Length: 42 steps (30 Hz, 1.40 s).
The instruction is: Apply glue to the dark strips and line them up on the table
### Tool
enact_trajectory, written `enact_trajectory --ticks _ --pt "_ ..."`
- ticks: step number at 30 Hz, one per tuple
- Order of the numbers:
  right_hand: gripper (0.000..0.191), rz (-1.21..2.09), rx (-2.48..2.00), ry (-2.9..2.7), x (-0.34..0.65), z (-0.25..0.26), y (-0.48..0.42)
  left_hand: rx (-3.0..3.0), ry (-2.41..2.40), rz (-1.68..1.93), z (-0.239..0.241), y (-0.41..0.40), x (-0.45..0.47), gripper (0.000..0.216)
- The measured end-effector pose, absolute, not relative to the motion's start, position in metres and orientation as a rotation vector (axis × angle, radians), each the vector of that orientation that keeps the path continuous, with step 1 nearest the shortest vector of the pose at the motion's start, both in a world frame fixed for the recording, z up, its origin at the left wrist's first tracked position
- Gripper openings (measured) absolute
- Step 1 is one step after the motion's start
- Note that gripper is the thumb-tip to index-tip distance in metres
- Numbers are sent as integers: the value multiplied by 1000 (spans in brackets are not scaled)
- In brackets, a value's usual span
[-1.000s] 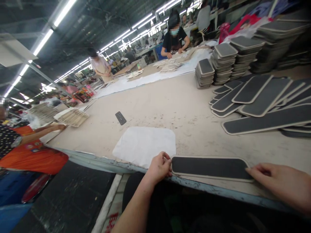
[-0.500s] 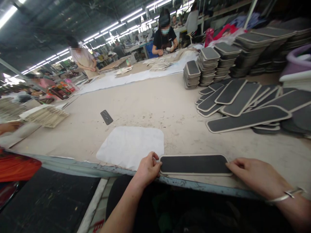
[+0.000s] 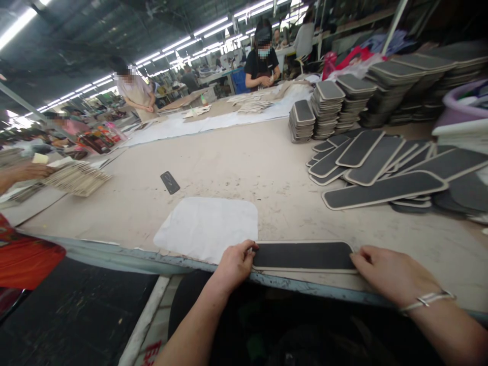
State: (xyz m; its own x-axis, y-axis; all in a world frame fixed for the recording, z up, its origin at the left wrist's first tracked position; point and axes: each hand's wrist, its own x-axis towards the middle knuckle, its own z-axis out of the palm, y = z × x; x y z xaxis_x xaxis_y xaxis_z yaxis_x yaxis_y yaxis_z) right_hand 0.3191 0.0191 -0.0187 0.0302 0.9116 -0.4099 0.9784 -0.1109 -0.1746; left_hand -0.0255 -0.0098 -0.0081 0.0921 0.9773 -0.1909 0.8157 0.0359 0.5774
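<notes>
A long dark panel [image 3: 303,255] with a pale rim and rounded corners lies along the table's front edge. My left hand [image 3: 238,262] pinches its left end, fingertips over the corner. At the opposite end, my right hand [image 3: 381,269] has its thumb and fingers closed on the right edge; a metal bangle circles that wrist. Just beyond my left hand lies a white sheet [image 3: 208,226] with rounded corners. A small dark plate [image 3: 170,182] rests farther back on the table.
Loose dark panels [image 3: 375,157] overlap in a heap at the right. Behind them rise stacks of panels [image 3: 330,109] and a purple basin [image 3: 463,104]. At far left, a co-worker's hand [image 3: 28,173] reaches to a pile of pale pieces [image 3: 78,175]. Another person [image 3: 262,63] works across the table.
Both my hands stay on the panel's ends, with small shifts of the fingers; the right hand sits slightly farther left. At the left, the co-worker's hand has moved up to the pale pieces.
</notes>
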Motion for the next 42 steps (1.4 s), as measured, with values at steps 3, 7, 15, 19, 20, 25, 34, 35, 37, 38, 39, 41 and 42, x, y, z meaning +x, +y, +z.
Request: enact_trajectory --ticks 3,7,15,19,20,25,34,35,37,38,39,41,42 --pt "42 -596 2157 1959 312 -13 17 1826 1765 381 -11 -9 -26 24" --pt "46 -508 2220 1927 305 -6 14 1836 1755 396 -13 -8 -26 24" --pt "55 -379 2364 1983 315 12 14 1844 1746 403 -10 -6 -26 24" --pt "66 -148 2045 2656 244 2 -9 1865 1750 400 -11 -6 -26 25" --pt "67 -209 1809 2828 220 -5 -16 1864 1752 400 -12 -6 -26 24" --pt "81 -486 1367 2976 171 -34 -26 1869 1731 424 -19 -3 -30 23" --pt "72 -150 1782 2579 296 -48 -8 1738 1763 472 -20 -4 -28 16" --pt "73 -118 1807 2576 299 -52 -8 1648 1765 481 -20 -4 -30 17" --pt "76 -67 1846 2590 298 -61 -8 1443 1765 502 -19 -4 -35 21" --pt "78 -48 1860 2602 297 -66 -8 1380 1789 534 -17 -4 -38 21" --pt "78 -35 1867 2615 296 -71 -8 1365 1836 586 -12 -6 -40 19" --pt "79 -16 1865 2647 294 -77 -8 1490 1934 728 0 -10 -36 20" --pt "80 -3 1868 2661 294 -80 -7 1613 1936 788 8 -13 -28 24"
